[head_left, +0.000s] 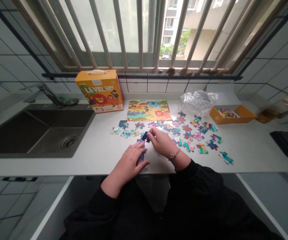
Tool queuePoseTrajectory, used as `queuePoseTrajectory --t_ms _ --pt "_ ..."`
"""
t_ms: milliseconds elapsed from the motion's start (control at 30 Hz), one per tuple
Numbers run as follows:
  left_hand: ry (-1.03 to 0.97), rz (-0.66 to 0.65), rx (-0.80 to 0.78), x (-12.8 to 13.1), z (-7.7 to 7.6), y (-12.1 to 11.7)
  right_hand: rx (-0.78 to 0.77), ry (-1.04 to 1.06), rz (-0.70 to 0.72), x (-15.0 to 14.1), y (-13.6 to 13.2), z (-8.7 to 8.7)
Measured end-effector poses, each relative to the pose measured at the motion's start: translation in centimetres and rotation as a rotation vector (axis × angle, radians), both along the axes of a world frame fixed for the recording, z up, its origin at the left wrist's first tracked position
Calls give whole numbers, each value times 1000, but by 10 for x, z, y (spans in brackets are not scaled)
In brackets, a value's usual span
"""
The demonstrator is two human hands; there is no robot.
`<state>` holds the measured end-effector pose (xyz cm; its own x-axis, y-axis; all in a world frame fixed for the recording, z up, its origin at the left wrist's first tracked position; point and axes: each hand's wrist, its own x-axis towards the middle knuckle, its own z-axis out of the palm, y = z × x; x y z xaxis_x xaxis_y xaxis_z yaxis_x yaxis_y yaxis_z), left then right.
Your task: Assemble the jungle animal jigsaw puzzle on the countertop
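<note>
My right hand point(161, 142) pinches a dark blue puzzle piece point(145, 136) between thumb and fingers, just above the counter. The piece is at the upper edge of a narrow strip of joined puzzle pieces point(140, 158), purple at the top and red and green lower down; I cannot tell whether they touch. Over this strip lies my left hand point(128, 160), fingers stretched out and thumb apart, covering part of it. Loose puzzle pieces point(187, 128) are scattered to the right of my hands, and several more point(125, 134) lie beyond my left hand.
A finished animal picture point(149, 110) lies behind the loose pieces. Beside it stands an orange "LEVEL UP!" box point(100, 91), with a sink point(58, 133) to its left. At the back right are crumpled clear plastic point(198, 101) and an open orange tray point(217, 117) holding pieces.
</note>
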<state>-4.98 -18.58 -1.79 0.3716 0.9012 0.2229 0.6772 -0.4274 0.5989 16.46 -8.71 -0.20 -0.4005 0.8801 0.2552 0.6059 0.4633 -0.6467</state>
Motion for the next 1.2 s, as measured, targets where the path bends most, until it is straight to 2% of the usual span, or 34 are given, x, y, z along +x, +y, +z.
queuePoseTrajectory --t_ms 100,233,333,433,567,633,700,767,867,967,1200 --pt "163 -35 -11 3 -1 -1 46 -164 76 -16 20 3" --pt "200 20 46 1 5 11 -4 -282 132 -22 32 4" --pt "242 42 67 -6 6 32 -22 -291 86 -11 33 2" --pt "322 62 42 -11 1 52 -10 -305 23 4 34 -1" --pt "399 198 42 -18 -7 62 35 -289 -28 16 40 -5" --pt "387 256 80 -22 -8 57 81 -242 -33 17 44 -5" --pt "339 256 138 -25 -7 46 91 -182 -28 13 49 -3" --pt "272 164 176 -25 -4 30 54 -145 -19 4 54 0" --pt "204 -61 127 -20 0 2 -15 -157 26 -16 58 -1" --pt "218 -114 79 -12 -2 -17 -29 -225 109 -31 59 -8" --pt "143 -80 31 -7 -8 -17 75 -365 103 -33 58 -20"
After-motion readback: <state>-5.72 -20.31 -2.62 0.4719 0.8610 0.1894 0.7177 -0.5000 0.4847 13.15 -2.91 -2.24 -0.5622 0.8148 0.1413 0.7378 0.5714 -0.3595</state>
